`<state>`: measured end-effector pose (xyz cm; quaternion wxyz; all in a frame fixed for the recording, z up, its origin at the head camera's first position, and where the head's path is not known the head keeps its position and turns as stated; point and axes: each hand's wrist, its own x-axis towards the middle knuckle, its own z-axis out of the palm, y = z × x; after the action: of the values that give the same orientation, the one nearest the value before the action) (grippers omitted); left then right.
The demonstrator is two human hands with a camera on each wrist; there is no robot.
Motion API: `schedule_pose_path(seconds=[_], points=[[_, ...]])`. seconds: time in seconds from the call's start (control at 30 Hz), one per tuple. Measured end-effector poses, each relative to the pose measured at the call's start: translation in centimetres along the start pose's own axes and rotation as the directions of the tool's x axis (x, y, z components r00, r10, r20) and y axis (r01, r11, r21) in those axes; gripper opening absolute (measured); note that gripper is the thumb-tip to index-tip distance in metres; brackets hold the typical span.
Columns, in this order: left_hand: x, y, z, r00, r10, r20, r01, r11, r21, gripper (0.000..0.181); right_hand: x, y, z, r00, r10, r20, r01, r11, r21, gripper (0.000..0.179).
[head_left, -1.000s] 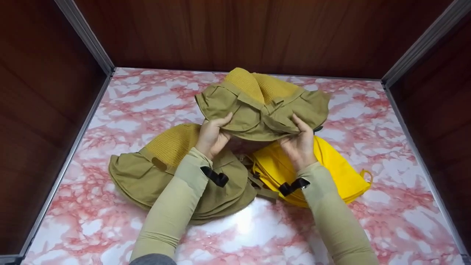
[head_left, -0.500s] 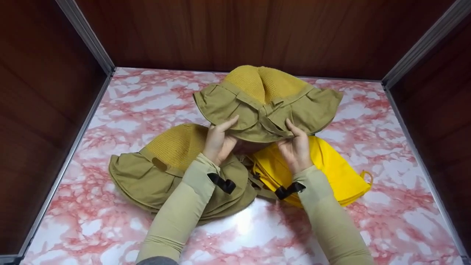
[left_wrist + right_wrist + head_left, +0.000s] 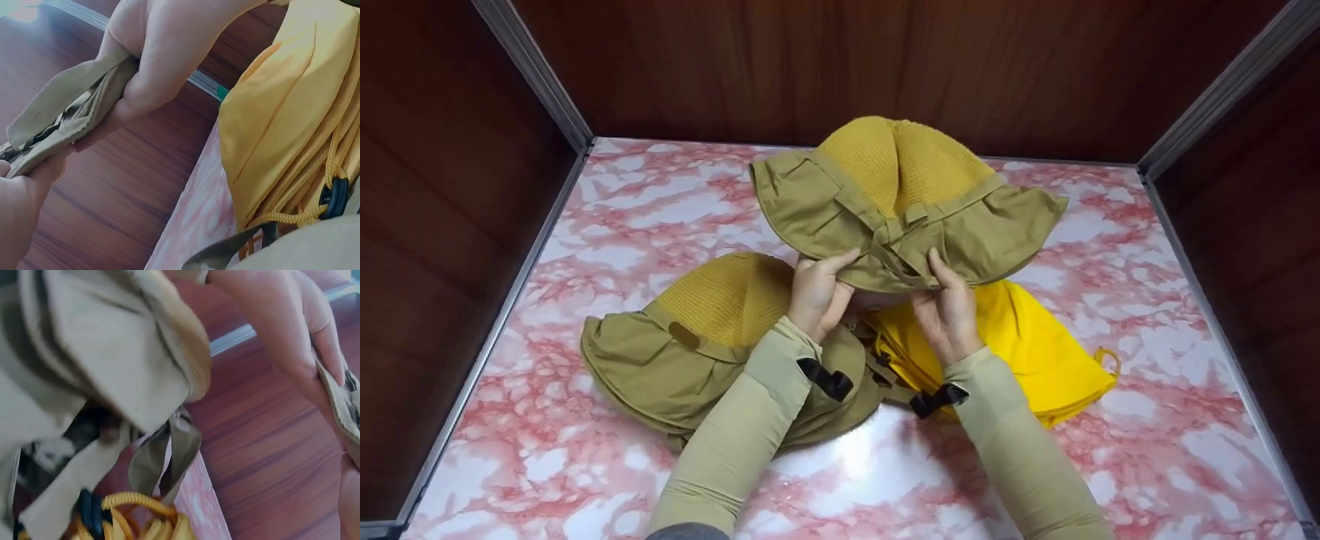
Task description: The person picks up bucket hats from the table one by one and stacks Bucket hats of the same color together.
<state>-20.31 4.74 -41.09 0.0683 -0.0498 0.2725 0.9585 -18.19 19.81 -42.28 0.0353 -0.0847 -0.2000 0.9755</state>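
A sun hat (image 3: 945, 165) with a mustard woven crown and a pleated khaki brim is held up over the table in the head view. My left hand (image 3: 819, 294) pinches the near brim edge, thumb on top. A short way to the right, my right hand (image 3: 949, 311) grips the same edge, also thumb on top. Between the thumbs a cloth tie crosses the brim. In the left wrist view the brim (image 3: 93, 104) is seen edge-on between both hands. Most fingers are hidden beneath the cloth in the head view.
A stack of similar khaki hats (image 3: 660, 375) lies at the left under my left forearm. Bright yellow hats (image 3: 1042, 352) with cords and black cord locks lie at the right. Dark wood panels (image 3: 720, 67) wall in the marbled pink table (image 3: 607, 225).
The held hat has risen slightly, and its crown and right brim have spread wider. Both hands have drawn closer together along the near brim. The hats on the table stay put.
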Motion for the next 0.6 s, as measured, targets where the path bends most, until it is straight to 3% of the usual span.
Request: schedule_pose_path(seconds=[0.2,0.43,0.6], points=[[-0.1,0.8,-0.5,0.999,0.030,-0.015,-0.030,0.999,-0.013,0.048,-0.1,-0.2,-0.3,0.996,0.013,0.083,-0.001,0.990,-0.140,0.011],[-0.1,2.0,-1.1,0.998,0.060,-0.017,-0.060,0.998,-0.034,0.048,0.1,-1.9,-1.0,0.986,0.050,0.162,-0.032,0.993,-0.112,0.020],[-0.2,2.7,-1.8,0.998,0.062,-0.019,-0.063,0.998,-0.015,0.048,0.5,-3.4,-1.1,0.989,0.042,0.139,-0.032,0.997,-0.075,0.020]])
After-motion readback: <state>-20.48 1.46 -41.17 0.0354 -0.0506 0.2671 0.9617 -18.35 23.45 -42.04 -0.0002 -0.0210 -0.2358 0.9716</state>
